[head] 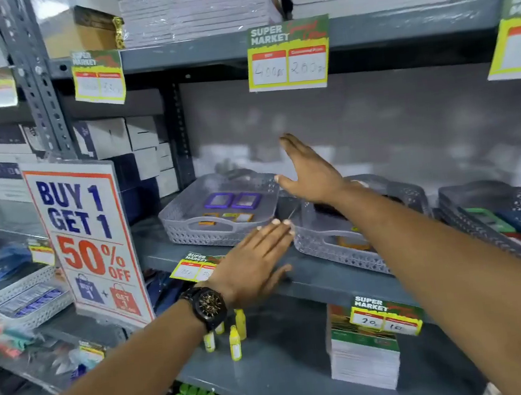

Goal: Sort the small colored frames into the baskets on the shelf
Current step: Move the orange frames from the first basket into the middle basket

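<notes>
The grey shelf [307, 276] carries a left basket [191, 228], a second basket [333, 247] touching its right, stacked baskets [468, 206] farther right.

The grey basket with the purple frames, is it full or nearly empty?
Nearly empty. The grey basket holds two purple frames and a few small orange-yellow ones, with bare floor showing around them.

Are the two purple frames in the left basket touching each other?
Cannot tell. The head view shows the two purple frames lying side by side in the left basket, edges very close, but blur hides whether a gap remains.
</notes>
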The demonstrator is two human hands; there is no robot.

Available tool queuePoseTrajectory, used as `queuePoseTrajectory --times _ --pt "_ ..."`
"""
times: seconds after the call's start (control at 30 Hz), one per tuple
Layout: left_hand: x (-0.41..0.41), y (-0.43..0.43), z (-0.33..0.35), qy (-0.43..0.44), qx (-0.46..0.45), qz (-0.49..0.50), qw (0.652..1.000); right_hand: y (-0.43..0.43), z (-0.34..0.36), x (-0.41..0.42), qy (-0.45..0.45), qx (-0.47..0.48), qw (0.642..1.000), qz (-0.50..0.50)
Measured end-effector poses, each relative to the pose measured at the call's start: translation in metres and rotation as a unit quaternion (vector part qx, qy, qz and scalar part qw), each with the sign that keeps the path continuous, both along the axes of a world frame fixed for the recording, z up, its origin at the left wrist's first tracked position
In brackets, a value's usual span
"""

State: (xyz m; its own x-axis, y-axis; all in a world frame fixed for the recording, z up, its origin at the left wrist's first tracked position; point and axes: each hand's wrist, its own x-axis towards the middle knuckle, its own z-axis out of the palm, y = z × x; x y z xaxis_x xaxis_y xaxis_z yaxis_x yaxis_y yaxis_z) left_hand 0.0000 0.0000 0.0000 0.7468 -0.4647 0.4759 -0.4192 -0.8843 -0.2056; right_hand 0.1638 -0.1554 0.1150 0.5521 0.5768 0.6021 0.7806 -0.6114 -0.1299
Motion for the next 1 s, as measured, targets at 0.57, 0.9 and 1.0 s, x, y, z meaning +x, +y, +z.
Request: queuePoseTrajectory --times 0.57,0.9,1.0 --pt "0.045 0.009 -0.028 0.143 -0.053 0.023 0.988 0.092 -0.009 0.062 0.193 -0.274 0.941 0.050" --pt "0.042 0.009 -0.030 0.104 -0.057 0.011 0.993 0.128 -0.031 0.094 0.217 -0.325 0.915 0.098" --pt "0.043 0.011 -0.029 0.111 -0.052 0.011 0.992 0.136 -0.037 0.095 0.224 -0.324 0.913 0.105"
